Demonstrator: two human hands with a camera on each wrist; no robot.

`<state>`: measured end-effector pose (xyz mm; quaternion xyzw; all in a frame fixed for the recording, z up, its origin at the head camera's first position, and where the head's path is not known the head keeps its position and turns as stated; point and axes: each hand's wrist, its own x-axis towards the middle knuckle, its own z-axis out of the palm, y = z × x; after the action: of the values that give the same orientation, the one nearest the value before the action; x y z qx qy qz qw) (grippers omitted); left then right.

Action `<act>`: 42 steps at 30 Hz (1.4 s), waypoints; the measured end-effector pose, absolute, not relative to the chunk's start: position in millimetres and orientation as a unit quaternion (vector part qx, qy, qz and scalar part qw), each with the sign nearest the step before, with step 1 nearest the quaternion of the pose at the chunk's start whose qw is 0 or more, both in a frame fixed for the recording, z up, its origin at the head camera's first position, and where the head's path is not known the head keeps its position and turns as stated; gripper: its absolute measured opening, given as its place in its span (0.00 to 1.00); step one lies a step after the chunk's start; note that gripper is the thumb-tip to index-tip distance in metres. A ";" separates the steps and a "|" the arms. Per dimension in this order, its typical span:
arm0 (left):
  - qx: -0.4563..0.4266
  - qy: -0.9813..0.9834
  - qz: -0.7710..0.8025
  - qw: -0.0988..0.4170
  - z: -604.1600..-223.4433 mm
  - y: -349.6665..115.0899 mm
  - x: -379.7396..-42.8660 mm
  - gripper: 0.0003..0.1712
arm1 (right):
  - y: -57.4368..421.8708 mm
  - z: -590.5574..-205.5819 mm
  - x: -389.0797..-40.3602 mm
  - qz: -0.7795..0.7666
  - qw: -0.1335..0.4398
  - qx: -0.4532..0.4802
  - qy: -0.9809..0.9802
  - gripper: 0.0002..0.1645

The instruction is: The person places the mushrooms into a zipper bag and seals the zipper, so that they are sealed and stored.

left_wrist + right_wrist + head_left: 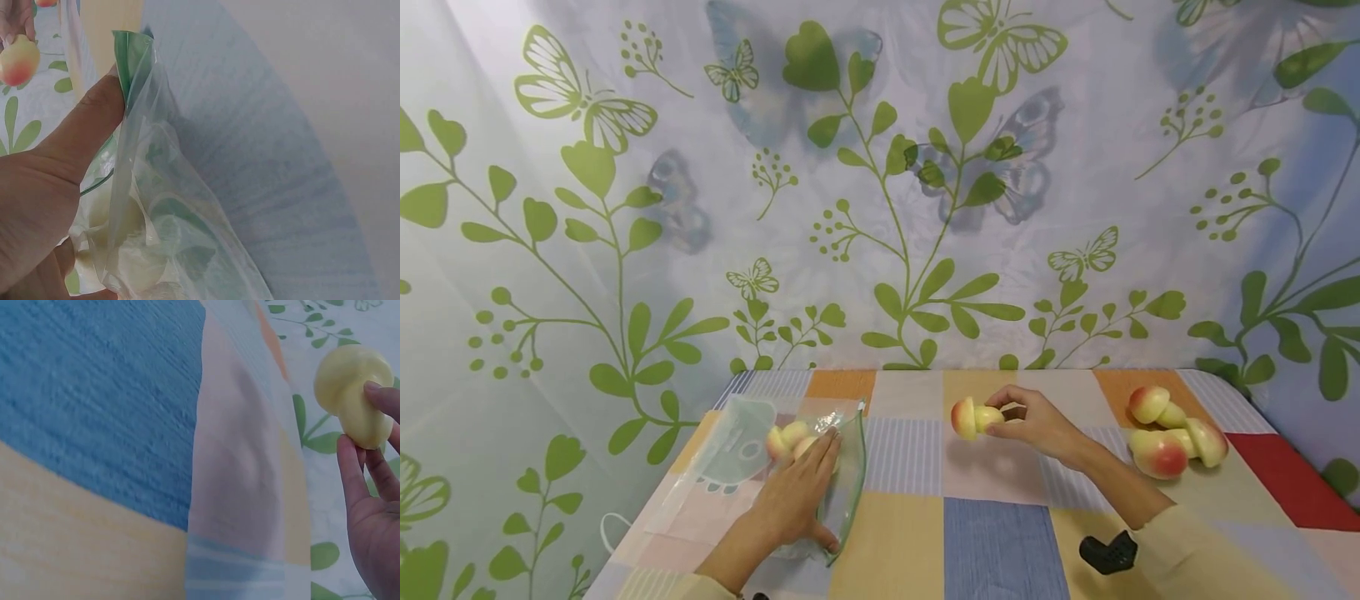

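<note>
Diffuse light brightened the head view, glinting on the plastic bag [741,454] and leaving faint shadow below the right hand [1041,427]. Both wrist views looked dimmer, softer.

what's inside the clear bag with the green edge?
Pale yellow, red-tinged rounded shapes, apparently mushrooms, show through the clear bag. The left hand covers part of them, so what lies beneath it, and the total count, can't be told.

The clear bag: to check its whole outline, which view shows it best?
The head view: it takes in most of the clear bag, green edge included, with the left hand covering part. The left wrist view shows only a section, close up; the right wrist view shows none of it.
</note>
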<state>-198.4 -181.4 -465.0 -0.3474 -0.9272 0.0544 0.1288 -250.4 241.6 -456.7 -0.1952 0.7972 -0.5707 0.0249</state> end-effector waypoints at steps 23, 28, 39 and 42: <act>-0.349 -0.927 0.041 0.131 -464.9 -181.5 -199.3 0.88 | 169.7 -481.5 -265.1 -0.597 0.029 -0.247 0.763 0.20; -0.351 -0.926 0.046 0.133 -465.1 -181.5 -199.4 0.88 | 152.8 -486.0 -266.5 -0.591 0.038 -0.268 0.760 0.20; -0.355 -0.922 0.053 0.141 -464.4 -181.7 -198.2 0.88 | 124.0 -483.2 -260.1 -0.578 0.049 -0.281 0.764 0.18; -0.356 -0.922 0.057 0.141 -464.0 -181.3 -197.9 0.88 | 113.5 -483.3 -258.4 -0.571 0.052 -0.283 0.769 0.18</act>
<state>-197.9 -181.3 -464.0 -0.3558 -0.9221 0.0567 0.1410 -258.4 113.5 -483.3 -0.2827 0.7691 -0.5709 0.0519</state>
